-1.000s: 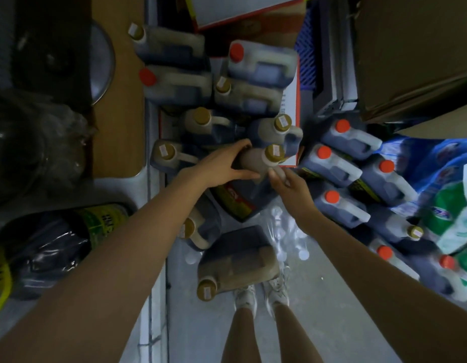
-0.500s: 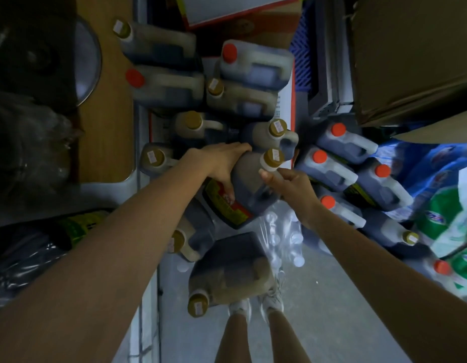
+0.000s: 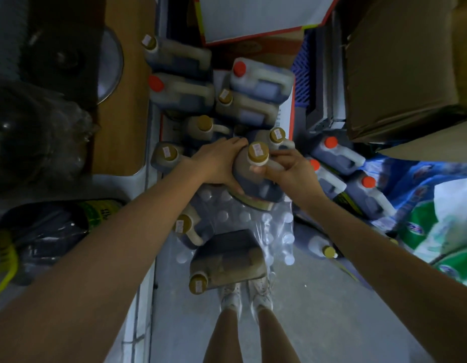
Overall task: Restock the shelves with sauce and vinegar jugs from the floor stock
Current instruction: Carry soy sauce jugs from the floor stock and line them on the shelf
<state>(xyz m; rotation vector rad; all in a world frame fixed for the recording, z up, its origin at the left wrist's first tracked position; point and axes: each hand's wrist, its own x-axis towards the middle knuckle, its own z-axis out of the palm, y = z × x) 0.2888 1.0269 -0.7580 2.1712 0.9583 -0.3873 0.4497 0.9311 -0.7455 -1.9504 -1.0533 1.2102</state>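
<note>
A dark jug with a gold cap (image 3: 257, 174) is held upright between both hands above the floor stock. My left hand (image 3: 218, 163) wraps its left side, fingers curled under the body. My right hand (image 3: 287, 170) grips the handle just right of the cap. Several more gold-capped and red-capped jugs (image 3: 180, 93) lie packed behind it. Red-capped jugs (image 3: 339, 155) lie in a row at the right. Two gold-capped jugs (image 3: 224, 260) lie on the floor nearer my feet.
A shrink-wrapped pack of clear bottles (image 3: 277, 226) lies under the held jug. Cardboard boxes (image 3: 400, 74) stack at the upper right, detergent bags (image 3: 441, 231) at the right. A wooden shelf board (image 3: 122, 100) and metal shelf edge run along the left. My shoes (image 3: 245, 294) stand on grey floor.
The gold-capped jug has been lifted out of the pile and turned upright, toward me. My right hand moved from beside the cap onto the handle; my left hand stayed on its side.
</note>
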